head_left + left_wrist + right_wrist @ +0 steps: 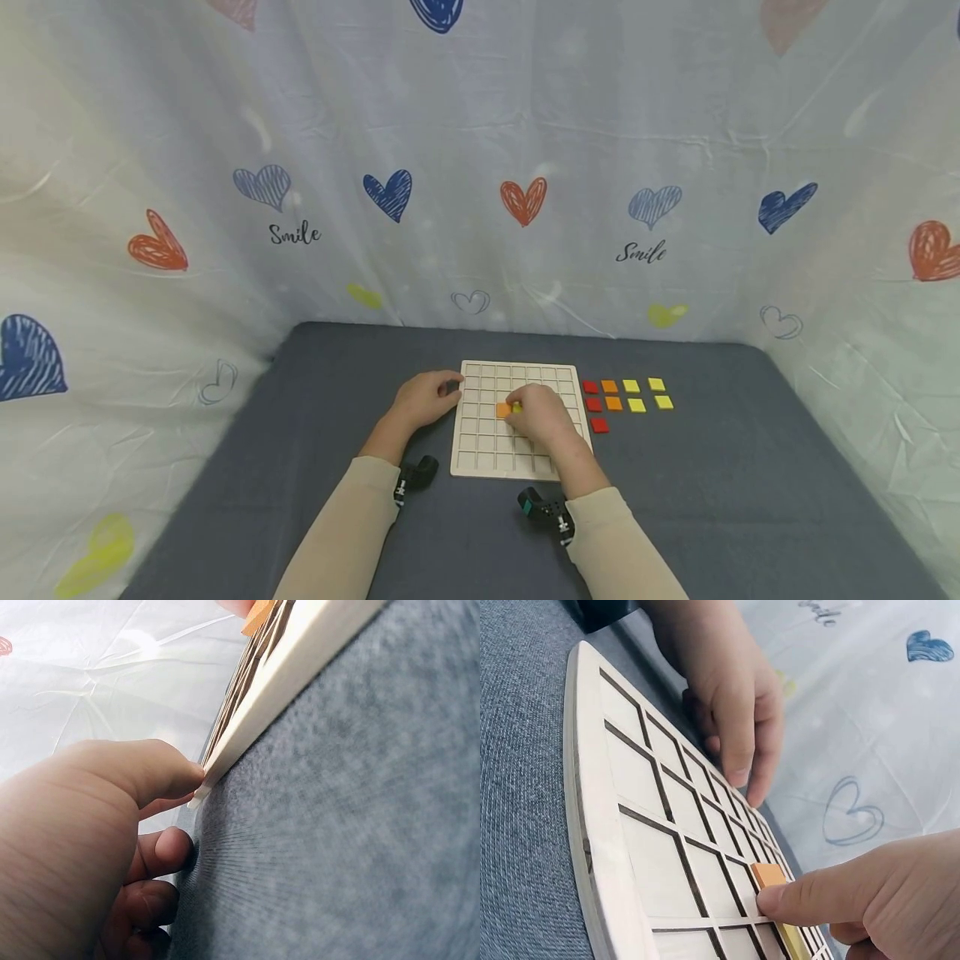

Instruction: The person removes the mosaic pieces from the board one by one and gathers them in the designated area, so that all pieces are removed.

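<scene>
A pale wooden grid board lies flat on the table. My left hand is at its left edge, thumb and index fingertips touching the rim, the other fingers bent below in the left wrist view. Over the middle of the board, my right hand has thumb and index finger at a yellow tile, pinching it at a square. An orange tile sits just left of it, in a square. The right thumb partly covers both tiles in the right wrist view.
Right of the board, loose tiles lie in columns: red tiles, orange tiles and yellow tiles. A dark grey cloth covers the table. Behind hangs a white curtain printed with hearts. Each wrist carries a black camera.
</scene>
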`<state>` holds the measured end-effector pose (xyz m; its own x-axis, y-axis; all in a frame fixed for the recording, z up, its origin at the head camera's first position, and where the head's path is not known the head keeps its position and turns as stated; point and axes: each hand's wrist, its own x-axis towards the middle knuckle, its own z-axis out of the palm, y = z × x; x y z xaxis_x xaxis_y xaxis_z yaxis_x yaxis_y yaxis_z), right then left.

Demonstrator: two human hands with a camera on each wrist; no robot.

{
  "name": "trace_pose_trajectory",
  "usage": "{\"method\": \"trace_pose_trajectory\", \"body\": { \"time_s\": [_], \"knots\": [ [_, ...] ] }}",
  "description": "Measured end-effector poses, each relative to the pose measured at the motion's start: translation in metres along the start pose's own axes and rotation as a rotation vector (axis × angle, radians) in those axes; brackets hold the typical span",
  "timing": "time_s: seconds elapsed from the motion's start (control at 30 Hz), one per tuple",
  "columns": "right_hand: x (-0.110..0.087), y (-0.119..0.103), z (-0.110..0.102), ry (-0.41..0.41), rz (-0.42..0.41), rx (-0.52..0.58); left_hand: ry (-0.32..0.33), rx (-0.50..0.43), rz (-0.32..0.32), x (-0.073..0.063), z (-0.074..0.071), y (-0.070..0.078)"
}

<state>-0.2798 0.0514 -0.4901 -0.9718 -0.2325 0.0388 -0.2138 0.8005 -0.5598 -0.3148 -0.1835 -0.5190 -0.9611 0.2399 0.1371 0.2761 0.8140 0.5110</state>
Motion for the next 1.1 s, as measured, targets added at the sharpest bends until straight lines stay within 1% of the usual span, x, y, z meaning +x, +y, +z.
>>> {"method": "trace_pose_trajectory", "body": {
  "time_s": [0.2, 0.4, 0.6, 0.7, 0.87, 1.1],
  "knots": [
    [0.000, 0.001, 0.000, 0.006, 0.014, 0.032, -0.004, -0.010, -0.008, -0.001, -0.001, 0.001],
    [0.002, 0.003, 0.000, 0.006, 0.007, 0.035, 0.002, -0.003, -0.013, 0.000, 0.001, 0.000],
    [0.003, 0.003, -0.003, 0.009, 0.023, 0.046, 0.000, -0.006, -0.002, 0.001, 0.001, -0.001],
    [0.002, 0.001, -0.009, 0.008, 0.015, 0.068, -0.001, -0.005, 0.001, 0.001, 0.001, -0.001],
    [-0.002, -0.004, -0.024, 0.005, -0.002, 0.139, 0.002, -0.009, 0.002, 0.000, -0.001, 0.001],
    [-0.012, -0.012, -0.044, 0.048, -0.023, 0.219, 0.017, -0.001, 0.021, -0.001, 0.001, 0.000]
  ]
}}
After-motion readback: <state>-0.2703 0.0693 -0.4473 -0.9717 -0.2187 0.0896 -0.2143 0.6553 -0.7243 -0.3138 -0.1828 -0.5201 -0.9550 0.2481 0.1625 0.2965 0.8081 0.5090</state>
